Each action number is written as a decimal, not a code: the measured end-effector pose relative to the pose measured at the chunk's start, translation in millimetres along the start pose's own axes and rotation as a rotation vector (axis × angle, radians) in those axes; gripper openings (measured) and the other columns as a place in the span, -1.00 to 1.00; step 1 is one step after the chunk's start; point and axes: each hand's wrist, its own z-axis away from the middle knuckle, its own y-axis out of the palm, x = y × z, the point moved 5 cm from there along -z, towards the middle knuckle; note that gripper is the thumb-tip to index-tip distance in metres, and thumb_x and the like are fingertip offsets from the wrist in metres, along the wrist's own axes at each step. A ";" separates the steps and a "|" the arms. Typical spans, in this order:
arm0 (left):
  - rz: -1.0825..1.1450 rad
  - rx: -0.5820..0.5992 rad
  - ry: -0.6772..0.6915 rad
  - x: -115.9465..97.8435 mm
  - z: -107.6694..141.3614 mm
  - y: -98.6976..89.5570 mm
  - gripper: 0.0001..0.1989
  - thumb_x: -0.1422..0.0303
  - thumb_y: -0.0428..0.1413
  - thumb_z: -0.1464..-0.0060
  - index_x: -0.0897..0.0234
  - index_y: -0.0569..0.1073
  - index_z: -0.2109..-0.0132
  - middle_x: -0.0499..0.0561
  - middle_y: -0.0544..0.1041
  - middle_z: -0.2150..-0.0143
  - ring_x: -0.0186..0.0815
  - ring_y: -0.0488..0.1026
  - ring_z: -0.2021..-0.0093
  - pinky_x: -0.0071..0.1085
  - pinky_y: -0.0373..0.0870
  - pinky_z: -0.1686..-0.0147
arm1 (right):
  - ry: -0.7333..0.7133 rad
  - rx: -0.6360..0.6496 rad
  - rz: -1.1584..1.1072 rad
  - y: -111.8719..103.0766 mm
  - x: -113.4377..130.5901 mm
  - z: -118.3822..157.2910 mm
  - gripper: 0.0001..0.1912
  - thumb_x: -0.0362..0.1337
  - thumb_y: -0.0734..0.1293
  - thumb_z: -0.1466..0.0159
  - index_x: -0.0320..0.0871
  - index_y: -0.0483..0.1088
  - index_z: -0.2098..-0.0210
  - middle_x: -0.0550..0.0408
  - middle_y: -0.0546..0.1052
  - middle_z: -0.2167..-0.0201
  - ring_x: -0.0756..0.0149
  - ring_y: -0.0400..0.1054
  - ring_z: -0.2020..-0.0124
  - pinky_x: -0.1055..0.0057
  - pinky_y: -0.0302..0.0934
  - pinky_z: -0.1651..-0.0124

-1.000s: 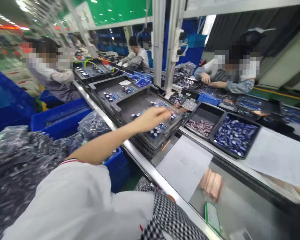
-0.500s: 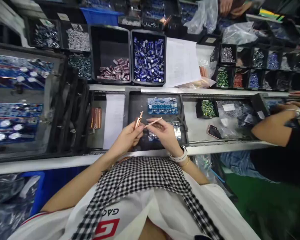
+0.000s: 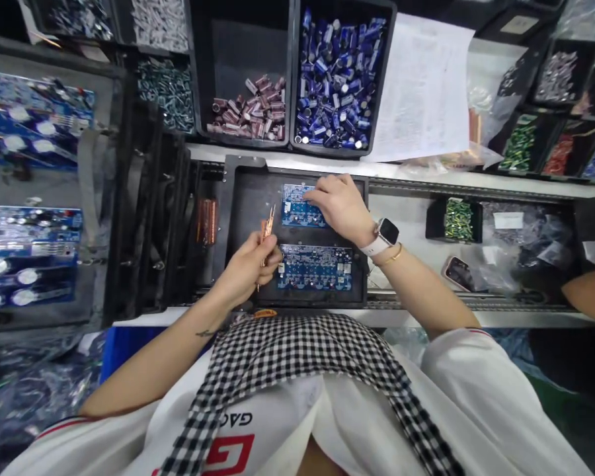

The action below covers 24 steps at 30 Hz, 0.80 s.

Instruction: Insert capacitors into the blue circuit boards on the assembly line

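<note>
Left hand (image 3: 250, 263) pinching a bunch of copper strips (image 3: 267, 229), tips pointing far. Right hand (image 3: 344, 206) over right part of far blue board (image 3: 293, 213), can't tell if grip is pinching anything. Near blue board (image 3: 315, 268) also in black tray (image 3: 250, 188).

And there's the phone (image 3: 459, 273) near the bench's (image 3: 396, 228) front edge, clear plastic bags (image 3: 498, 268) right beside it.

I'm looking into an electronics assembly workshop: circuit boards (image 3: 315, 269) in a tray (image 3: 250, 198), bins (image 3: 248, 49) of small components (image 3: 337, 92) past the workbench's far edge
</note>
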 end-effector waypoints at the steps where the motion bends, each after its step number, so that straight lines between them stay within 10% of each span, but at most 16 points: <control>1: -0.006 -0.013 0.014 -1.2 -2.0 -2.7 -0.58 0.13 0.24 -0.08 0.19 0.13 0.28 -0.22 0.19 0.53 -0.58 -0.09 0.68 -0.69 -0.21 0.71 | -0.034 0.019 0.039 7.1 -2.3 -5.8 -0.67 -0.37 0.09 -0.42 -0.05 0.48 0.10 0.01 0.46 0.23 0.14 0.25 0.09 0.09 0.07 -0.04; 8: -0.055 -0.138 0.108 -6.5 -14.0 -18.9 -0.67 0.21 0.28 -0.03 0.32 0.33 0.24 -0.06 0.40 0.39 -0.59 0.02 0.62 -0.64 -0.14 0.68 | -0.024 0.012 0.008 25.1 -13.9 -10.2 -0.68 -0.38 0.14 -0.40 -0.01 0.53 0.16 0.07 0.47 0.27 0.17 0.24 0.09 0.10 0.07 -0.07; 14: -0.087 -0.143 0.163 -4.8 -12.4 -13.6 -0.73 0.19 0.20 -0.12 0.34 0.44 0.22 0.00 0.45 0.35 -0.56 0.01 0.63 -0.58 -0.11 0.69 | 0.049 -0.089 -0.315 -16.3 17.3 5.6 -0.74 -0.28 0.27 -0.36 -0.03 0.45 -0.03 0.01 0.44 -0.02 0.12 0.27 -0.08 0.02 0.15 -0.15; 24: 0.455 0.326 -0.217 -6.9 9.2 34.1 -0.91 0.47 0.23 -0.09 0.41 0.48 0.27 -0.08 0.26 0.56 -0.56 0.15 0.64 -0.72 0.00 0.74 | 0.252 -0.097 -1.521 -4.1 52.6 35.5 -0.82 -0.11 0.39 -0.25 -0.06 0.43 0.22 0.15 0.57 0.23 0.35 0.48 0.18 0.29 0.39 0.04</control>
